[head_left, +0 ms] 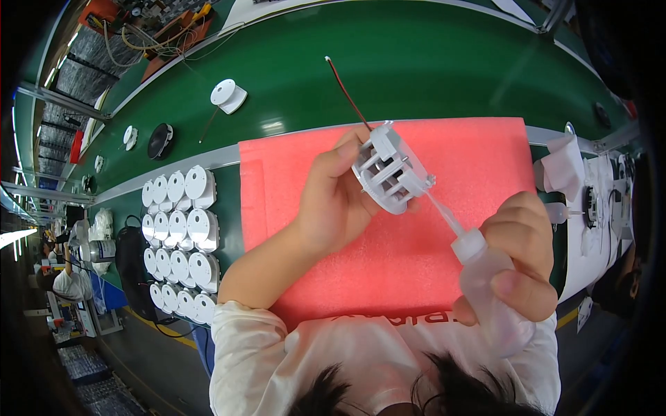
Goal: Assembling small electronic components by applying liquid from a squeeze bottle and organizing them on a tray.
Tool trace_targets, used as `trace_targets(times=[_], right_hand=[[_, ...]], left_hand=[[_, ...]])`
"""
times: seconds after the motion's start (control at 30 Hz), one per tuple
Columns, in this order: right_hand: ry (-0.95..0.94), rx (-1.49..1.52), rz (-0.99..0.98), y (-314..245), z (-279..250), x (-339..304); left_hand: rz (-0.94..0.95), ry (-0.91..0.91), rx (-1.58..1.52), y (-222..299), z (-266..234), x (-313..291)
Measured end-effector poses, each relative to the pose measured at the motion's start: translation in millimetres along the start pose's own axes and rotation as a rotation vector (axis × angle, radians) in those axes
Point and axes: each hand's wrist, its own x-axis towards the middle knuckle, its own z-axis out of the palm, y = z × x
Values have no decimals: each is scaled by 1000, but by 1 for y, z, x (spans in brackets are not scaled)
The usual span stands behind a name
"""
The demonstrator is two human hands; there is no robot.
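Observation:
My left hand (338, 195) grips a white plastic housing (392, 170) with ribs and posts on its open side, tilted above the pink foam mat (291, 263). A thin dark red cable (345, 90) with a small white connector at its end sticks up from the housing. My right hand (517, 260) is wrapped round a translucent squeeze bottle (489, 298), held slanted. The bottle's narrow nozzle (445, 213) points up at the housing's lower right edge; whether the tip touches it, I cannot tell.
Several rows of white round-topped housings (179, 225) stand left of the mat. On the green belt (298, 41) beyond are a white housing (229, 96) with a cable and a black round part (160, 141). Another small bottle (557, 213) and white paper (563, 166) lie at right.

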Motion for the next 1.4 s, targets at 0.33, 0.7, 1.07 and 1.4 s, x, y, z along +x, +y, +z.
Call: trace_targets(times=[0.33,0.7,1.07,1.4], right_hand=[[-31,12,0,3,0,-1],[-107,9,-15,3,-4,-3],[-10,6,-13,2,4,-5],[133,217,-107,25,12,-4]], left_hand=[[-99,12,-211,-2,4,-4],[-246,-14,-525,4,7,-6],[-229,-18,-608,9,4,-8],[-73,98,-534,15,3,-6]])
